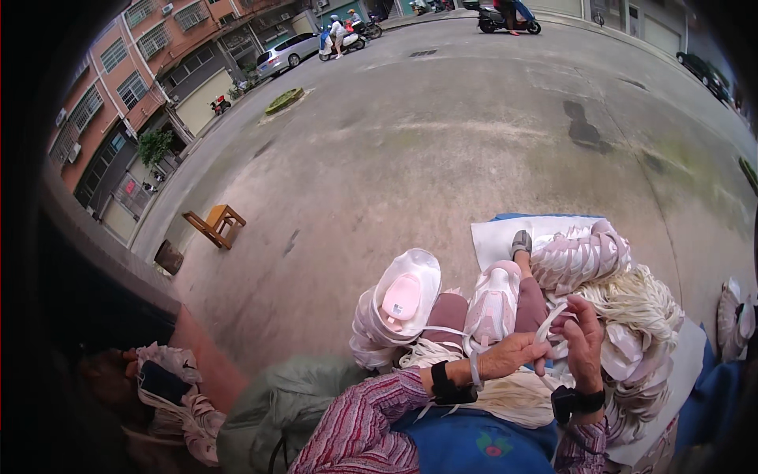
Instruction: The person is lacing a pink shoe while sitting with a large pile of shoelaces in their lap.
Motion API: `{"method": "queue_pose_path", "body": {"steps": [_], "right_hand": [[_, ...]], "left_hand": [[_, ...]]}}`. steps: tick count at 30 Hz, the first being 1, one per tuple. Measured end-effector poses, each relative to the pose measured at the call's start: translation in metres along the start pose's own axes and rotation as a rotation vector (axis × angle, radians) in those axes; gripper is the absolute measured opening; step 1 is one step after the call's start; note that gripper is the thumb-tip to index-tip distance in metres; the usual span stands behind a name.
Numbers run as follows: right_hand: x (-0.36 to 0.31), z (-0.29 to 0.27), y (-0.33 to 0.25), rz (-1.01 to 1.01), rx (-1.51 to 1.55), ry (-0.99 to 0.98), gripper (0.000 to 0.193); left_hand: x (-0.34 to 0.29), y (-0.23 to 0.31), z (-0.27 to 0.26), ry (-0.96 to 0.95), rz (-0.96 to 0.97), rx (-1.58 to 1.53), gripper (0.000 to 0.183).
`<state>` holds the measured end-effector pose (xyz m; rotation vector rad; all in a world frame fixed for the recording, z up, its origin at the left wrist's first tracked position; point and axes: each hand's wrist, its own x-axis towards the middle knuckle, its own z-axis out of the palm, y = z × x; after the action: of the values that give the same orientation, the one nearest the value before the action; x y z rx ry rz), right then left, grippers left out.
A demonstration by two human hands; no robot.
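A white shoelace (550, 320) loops up between my two hands over my lap. My left hand (509, 357) pinches it, fingers closed. My right hand (583, 341) has its thumb and forefinger closed on the lace's upper part. Beyond my left hand, a pink and white sneaker upper (491, 304) lies between my knees, toe pointing away. A stack of whitish uppers with a pink oval piece (401, 297) on top stands left of it. Loose cream laces (505, 399) spread over my blue apron (482, 438), below the hands.
More pink and white uppers (584, 257) are stacked front right, beside a thick bundle of cream laces (643, 304) on a white sheet (493, 237). Further uppers lie at lower left (201, 423) and far right (734, 320). A wooden chair (217, 225) stands on the concrete; scooters pass beyond.
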<state>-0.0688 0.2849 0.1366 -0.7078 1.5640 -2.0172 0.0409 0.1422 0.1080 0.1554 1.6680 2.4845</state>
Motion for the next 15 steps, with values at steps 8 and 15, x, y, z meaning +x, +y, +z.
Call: {"method": "queue_pose_path", "body": {"steps": [8,15], "right_hand": [[-0.036,-0.035,0.001,0.542,-0.187,-0.447,0.025],[-0.069,-0.126,0.0,0.555,-0.359,-0.177,0.021]], "left_hand": [[0.006,0.013,-0.011,0.228,0.009,-0.295,0.037],[0.007,0.018,-0.018,0.297,-0.042,-0.328,0.034]]}}
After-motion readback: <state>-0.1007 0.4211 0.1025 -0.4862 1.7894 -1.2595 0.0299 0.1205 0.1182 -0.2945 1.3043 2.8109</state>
